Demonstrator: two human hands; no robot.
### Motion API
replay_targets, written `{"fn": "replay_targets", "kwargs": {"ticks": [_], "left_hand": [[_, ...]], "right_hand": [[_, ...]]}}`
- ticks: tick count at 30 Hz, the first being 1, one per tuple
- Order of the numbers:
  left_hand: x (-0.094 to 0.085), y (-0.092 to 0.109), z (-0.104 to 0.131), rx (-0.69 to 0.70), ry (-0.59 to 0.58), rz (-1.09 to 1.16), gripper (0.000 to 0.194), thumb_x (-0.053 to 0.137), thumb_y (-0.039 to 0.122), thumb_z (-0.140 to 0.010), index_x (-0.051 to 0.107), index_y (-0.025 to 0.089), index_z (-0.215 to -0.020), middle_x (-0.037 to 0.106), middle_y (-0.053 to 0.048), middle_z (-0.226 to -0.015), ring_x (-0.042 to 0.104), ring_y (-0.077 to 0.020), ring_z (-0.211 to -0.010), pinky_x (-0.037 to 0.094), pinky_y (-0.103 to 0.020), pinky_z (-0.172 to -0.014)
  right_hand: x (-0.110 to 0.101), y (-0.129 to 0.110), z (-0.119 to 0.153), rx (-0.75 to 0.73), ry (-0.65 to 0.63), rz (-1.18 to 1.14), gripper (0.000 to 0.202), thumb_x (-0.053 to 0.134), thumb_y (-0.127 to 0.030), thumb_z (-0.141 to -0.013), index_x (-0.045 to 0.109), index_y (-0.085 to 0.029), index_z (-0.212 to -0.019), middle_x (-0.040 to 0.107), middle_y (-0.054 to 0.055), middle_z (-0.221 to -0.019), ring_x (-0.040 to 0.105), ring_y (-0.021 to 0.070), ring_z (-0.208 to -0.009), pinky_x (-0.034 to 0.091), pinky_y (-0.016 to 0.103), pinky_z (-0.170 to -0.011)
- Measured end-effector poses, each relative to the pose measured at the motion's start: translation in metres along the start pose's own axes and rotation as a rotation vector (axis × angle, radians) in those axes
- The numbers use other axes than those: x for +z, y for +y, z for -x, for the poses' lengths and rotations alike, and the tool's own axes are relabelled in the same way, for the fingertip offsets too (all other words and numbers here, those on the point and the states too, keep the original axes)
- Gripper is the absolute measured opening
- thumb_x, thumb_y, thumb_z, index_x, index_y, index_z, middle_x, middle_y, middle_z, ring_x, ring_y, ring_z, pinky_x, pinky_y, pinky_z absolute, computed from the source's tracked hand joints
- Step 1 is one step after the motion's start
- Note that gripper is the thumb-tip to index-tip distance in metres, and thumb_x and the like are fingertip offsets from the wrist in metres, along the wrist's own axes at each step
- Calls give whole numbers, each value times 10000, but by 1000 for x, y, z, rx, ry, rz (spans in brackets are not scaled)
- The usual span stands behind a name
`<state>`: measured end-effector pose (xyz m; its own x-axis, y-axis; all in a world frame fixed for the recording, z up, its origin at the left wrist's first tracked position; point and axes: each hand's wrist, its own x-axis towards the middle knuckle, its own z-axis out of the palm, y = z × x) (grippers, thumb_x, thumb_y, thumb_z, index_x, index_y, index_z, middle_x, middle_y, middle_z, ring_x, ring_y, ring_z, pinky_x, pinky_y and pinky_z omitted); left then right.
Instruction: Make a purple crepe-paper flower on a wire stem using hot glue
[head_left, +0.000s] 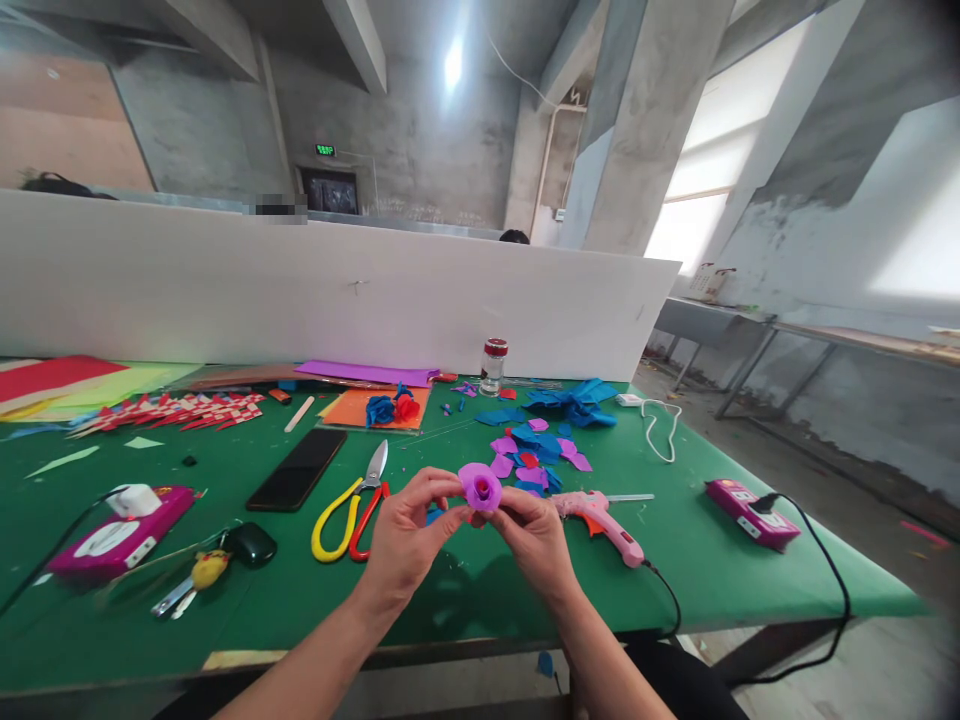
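Note:
Between my two hands is a purple paper flower point(481, 487) with a dark red centre, held above the near part of the green table. My left hand point(411, 530) pinches it from the left, fingers closed at its edge. From the other side my right hand point(536, 540) grips its lower right edge with thumb and fingers. The flower's underside is hidden. Scissors point(360, 505) with yellow and red handles lie just left of my left hand. A pink glue gun point(600, 518) rests right of my right hand. Beyond are purple, blue and red paper petals point(532, 460).
Further left lie a black phone point(298, 470), a keychain point(210, 568) and a magenta power strip point(124, 535). Another power strip point(752, 513) sits at the right with a trailing cord. A glass jar point(493, 367) and finished paper flowers point(394, 406) stand before a white partition point(322, 290).

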<state>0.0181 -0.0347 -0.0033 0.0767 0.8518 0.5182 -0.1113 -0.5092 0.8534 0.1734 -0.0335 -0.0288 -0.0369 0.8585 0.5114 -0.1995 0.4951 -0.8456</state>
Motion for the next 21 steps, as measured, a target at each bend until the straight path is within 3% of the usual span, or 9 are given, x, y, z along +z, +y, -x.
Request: {"fn": "replay_targets", "kwargs": {"ticks": [21], "left_hand": [[-2, 1, 6, -144, -70, 176, 122, 710, 239, -765, 771, 227, -870, 622, -67, -963, 536, -205, -916, 445, -336, -842]], "right_hand": [[-6, 0, 1, -88, -58, 95, 88, 700, -256, -802, 787, -252, -813, 718, 15, -671, 634, 168, -638, 502, 264, -643]]}}
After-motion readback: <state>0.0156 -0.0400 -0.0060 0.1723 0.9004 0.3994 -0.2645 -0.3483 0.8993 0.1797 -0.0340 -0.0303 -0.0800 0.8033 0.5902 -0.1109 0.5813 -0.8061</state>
